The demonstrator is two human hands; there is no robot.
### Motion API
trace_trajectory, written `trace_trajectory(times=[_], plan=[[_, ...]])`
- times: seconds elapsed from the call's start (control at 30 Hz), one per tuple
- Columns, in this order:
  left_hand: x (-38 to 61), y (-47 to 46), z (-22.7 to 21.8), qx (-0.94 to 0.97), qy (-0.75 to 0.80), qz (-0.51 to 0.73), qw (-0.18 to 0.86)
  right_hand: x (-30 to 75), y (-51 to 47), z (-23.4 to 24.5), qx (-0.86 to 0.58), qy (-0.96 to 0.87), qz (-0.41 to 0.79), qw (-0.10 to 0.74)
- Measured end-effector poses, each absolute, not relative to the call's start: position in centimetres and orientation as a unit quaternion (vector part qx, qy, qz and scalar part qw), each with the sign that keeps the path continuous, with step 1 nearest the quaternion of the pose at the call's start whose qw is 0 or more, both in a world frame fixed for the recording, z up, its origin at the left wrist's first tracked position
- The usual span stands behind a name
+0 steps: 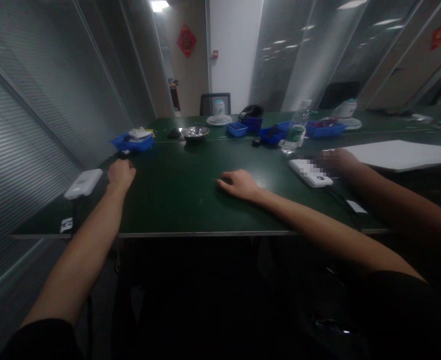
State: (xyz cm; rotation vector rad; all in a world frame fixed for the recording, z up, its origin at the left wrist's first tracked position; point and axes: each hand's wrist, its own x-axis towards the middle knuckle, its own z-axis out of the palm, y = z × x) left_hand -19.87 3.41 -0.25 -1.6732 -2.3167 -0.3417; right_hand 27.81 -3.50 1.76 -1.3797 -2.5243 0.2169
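My left hand (121,175) rests on the dark green table (175,200) near its left edge, its fingers curled under into a fist; what they enclose is hidden. A white flat device (83,183) lies just left of it, and a small dark object (122,156) sits just beyond the knuckles. Near the table's middle, my right hand (239,185) lies palm down with the fingers stretched loosely to the left and nothing in it. At the right, another person's forearm reaches in, and their hand (335,161) rests by a white rectangular device (310,173).
Further back stand several blue bins (132,143), a metal bowl (194,132), a small white fan (219,119), a water bottle (295,131) and a dark mouse (257,142). A white board (396,154) lies at the right. Glass partitions line the left side.
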Motion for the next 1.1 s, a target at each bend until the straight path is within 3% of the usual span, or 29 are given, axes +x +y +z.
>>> trace_trajectory(times=[0.8,0.93,1.1], plan=[[-20.1,3.5,-0.8,-0.573,-0.794,-0.17,0.11,28.0,-3.6,2.1,-0.466,-0.874,0.078,0.115],[-20.1,3.7,-0.8,-0.574,-0.769,-0.237,0.149,28.0,-3.6,2.1,-0.467,-0.874,0.074,0.114],[-21.2,3.9,-0.5,-0.464,-0.795,-0.383,0.079,28.0,-3.6,2.0,-0.46,-0.876,0.083,0.12]])
